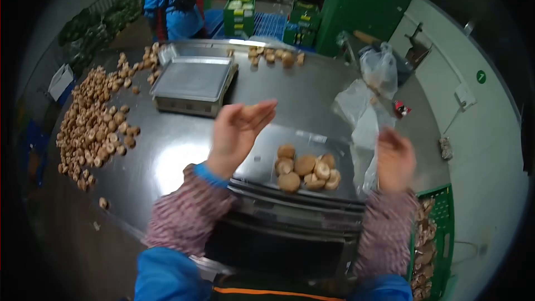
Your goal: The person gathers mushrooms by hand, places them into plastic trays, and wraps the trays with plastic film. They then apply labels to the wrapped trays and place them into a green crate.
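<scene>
My left hand is raised to the left of a small group of brown mushrooms, fingers stretched out and holding nothing. Blurred by motion, my right hand hovers to the right of the same group, its fingers apart and nothing visible in them. Several round caps, some with pale undersides up, lie together on a flat metal plate in front of me. Beside my right hand, clear plastic bags lie crumpled on the steel table. Neither hand touches the mushrooms.
A large heap of mushrooms spreads over the table's left side. A flat scale stands behind my left hand, with more mushrooms at the far edge. A green crate of mushrooms is at lower right. Another person stands beyond the table.
</scene>
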Available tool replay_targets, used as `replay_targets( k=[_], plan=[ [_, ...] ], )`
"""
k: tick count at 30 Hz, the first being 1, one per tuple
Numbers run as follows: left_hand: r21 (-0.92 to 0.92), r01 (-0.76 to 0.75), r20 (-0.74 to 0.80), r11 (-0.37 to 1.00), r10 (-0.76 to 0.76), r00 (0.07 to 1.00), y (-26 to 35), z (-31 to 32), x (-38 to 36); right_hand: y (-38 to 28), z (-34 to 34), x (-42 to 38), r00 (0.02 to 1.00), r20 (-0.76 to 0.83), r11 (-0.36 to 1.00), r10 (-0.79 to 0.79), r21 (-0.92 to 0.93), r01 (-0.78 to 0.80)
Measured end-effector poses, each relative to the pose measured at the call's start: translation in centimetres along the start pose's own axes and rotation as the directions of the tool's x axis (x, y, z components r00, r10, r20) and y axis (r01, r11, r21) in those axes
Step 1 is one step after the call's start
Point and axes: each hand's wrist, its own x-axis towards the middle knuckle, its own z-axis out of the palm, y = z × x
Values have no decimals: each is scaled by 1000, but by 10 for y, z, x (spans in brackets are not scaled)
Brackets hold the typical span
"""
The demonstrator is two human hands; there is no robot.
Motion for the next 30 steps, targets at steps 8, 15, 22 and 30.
replay_targets(
  k=[8,15,22,30],
  plan=[
    [871,110,69,479,-339,938,-84,-71,79,82,55,17,703,649,929,290,-16,-369],
    [488,627,48,607,-736,675,-28,-52,43,78,20,-25,573,652,756,497,-1,-655],
    [426,592,142,684,-697,703,-7,-23,5,-3,7,-48,382,726,452,571,110,-885],
    [533,754,39,384,-901,432,7,-1,-141,-28,-23,-183,192,675,414,712,-183,-891]
  ],
)
